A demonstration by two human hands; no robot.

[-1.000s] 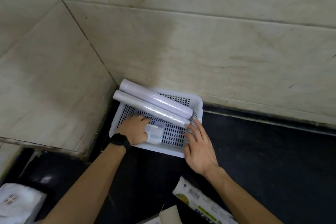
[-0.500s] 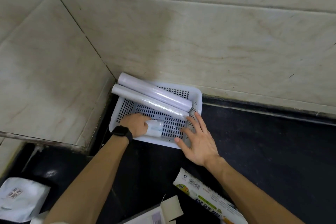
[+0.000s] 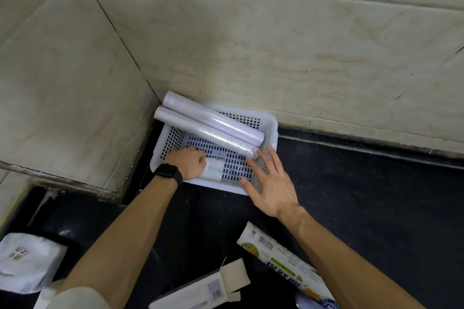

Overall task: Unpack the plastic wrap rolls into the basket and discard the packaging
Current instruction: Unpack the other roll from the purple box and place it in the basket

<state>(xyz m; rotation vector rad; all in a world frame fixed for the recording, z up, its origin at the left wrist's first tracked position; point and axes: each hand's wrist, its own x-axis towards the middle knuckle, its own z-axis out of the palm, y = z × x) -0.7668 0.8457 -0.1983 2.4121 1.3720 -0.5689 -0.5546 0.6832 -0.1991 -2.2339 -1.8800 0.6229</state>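
Note:
A white perforated basket (image 3: pixel 272 125) sits in the corner of the dark counter against the tiled walls. Two pale plastic wrap rolls lie diagonally in it: the rear roll (image 3: pixel 213 115) and the front roll (image 3: pixel 206 132), their left ends sticking out over the basket's rim. My left hand (image 3: pixel 189 162), with a black watch on the wrist, is inside the basket, shut on a small white packet (image 3: pixel 213 169). My right hand (image 3: pixel 270 178) lies open and flat over the basket's near right rim, fingertips by the front roll's end.
An opened white carton (image 3: pixel 206 288) with its flap up lies at the bottom centre. A printed wrap package (image 3: pixel 283 258) lies under my right forearm. A grey pouch (image 3: pixel 23 263) sits at the lower left. Tiled walls close in behind and left.
My right hand has slid back toward me, from the basket's right wall to its near corner. The left hand stays in the basket on the small packet. The view has dropped slightly.

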